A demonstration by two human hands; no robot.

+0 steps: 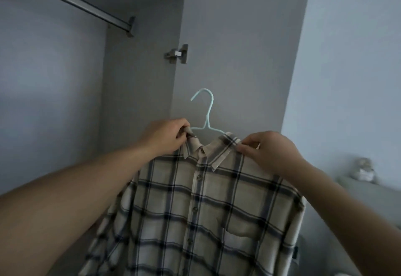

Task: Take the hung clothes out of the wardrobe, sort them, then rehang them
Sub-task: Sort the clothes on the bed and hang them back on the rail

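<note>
Between our two hands, before the open wardrobe, we are holding up a plaid shirt [212,206] on a pale blue hanger [207,113]. Our left hand [167,135] is pinching one collar end, our right hand [267,152] the other shoulder. If the fingers loosen, the shirt could slide off the hanger. Its hook is pointing up, opening leftward; the shirt is hanging lengthwise downward, below the bare rail [71,1].

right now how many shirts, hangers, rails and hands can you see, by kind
shirts: 1, the plaid shirt, held up at the collar
hangers: 1, the light blue hanger inside the shirt
rails: 1, the wardrobe rail, with nothing on the stretch in view
hands: 2, the left hand and right hand, each pinching a shoulder of the shirt
total: 5
</note>
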